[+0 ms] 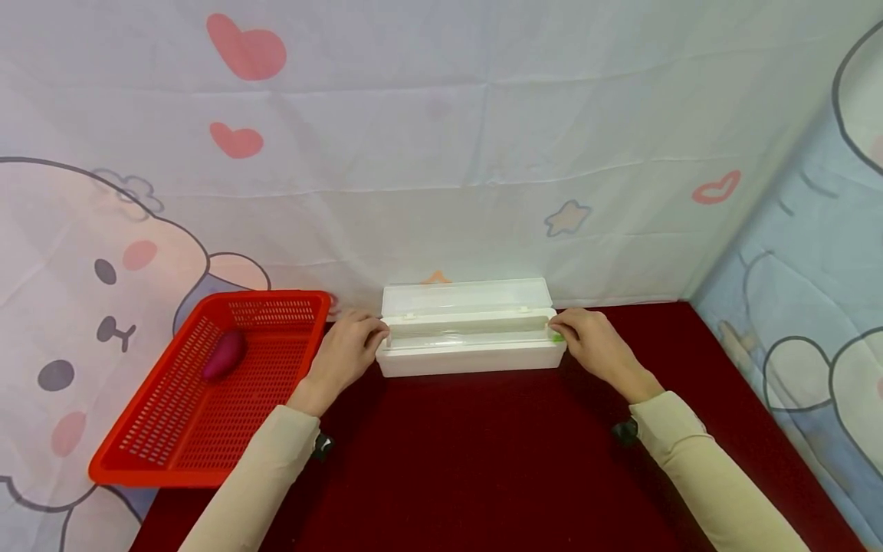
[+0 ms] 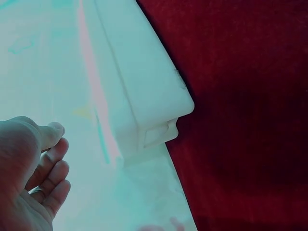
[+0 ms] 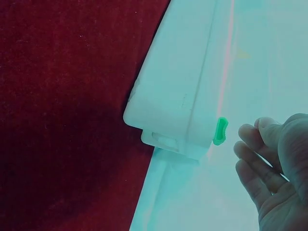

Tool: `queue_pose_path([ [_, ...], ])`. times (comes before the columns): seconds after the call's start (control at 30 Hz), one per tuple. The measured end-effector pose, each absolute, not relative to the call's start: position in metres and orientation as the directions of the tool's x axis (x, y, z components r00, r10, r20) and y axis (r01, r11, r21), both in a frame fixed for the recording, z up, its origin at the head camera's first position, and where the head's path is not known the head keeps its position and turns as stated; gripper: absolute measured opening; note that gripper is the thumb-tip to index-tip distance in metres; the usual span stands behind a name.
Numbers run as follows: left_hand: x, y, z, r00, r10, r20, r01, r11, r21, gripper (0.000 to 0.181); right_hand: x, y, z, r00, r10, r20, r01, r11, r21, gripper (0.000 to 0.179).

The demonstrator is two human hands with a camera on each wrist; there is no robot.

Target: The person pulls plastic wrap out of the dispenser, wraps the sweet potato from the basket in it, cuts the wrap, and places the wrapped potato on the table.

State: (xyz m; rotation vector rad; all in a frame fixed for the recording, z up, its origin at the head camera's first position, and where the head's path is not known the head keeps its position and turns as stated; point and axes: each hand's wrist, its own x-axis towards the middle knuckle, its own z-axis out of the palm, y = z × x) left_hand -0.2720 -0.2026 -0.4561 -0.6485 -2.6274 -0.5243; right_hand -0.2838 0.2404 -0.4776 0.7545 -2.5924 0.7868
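Observation:
A long white cling film dispenser [image 1: 472, 362] lies near the back wall, its clear lid [image 1: 465, 295] raised. A glossy, see-through band of cling film [image 1: 469, 328] stretches along its opening. At the left end my left hand [image 1: 350, 341] has thumb and index finger pinched together at the film's edge. My right hand [image 1: 599, 345] pinches likewise at the right end, beside a small green slide cutter [image 3: 220, 131]. Both wrist views show the fingertips a little off the dispenser's body; the film between them is barely visible there.
A red plastic basket [image 1: 276, 460] stands on the left, holding a purple eggplant-shaped item [image 1: 225, 355]. Dark red cloth [image 1: 483, 468] covers the table. A printed curtain [image 1: 414, 153] hangs right behind the dispenser, and another side of it [image 1: 814, 307] borders the table's right.

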Motion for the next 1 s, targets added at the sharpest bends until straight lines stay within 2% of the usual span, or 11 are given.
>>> queue_pose_path([
  [0.47, -0.273, -0.204, -0.446, -0.822, 0.343, 0.455, 0.495, 0.825, 0.273, 0.011, -0.283, 0.24, -0.471, -0.772, -0.377, 0.512, -0.6, 0.698, -0.39, 0.013],
  [0.77, -0.273, -0.204, -0.44, -0.778, 0.359, 0.516, 0.536, 0.807, 0.246, 0.009, -0.283, 0.24, -0.464, -0.742, -0.381, 0.552, -0.624, 0.693, -0.361, 0.014],
  [1.0, -0.275, -0.204, -0.434, -0.772, 0.362, 0.522, 0.545, 0.801, 0.25, 0.007, -0.284, 0.241, -0.458, -0.74, -0.377, 0.556, -0.624, 0.693, -0.36, 0.015],
])
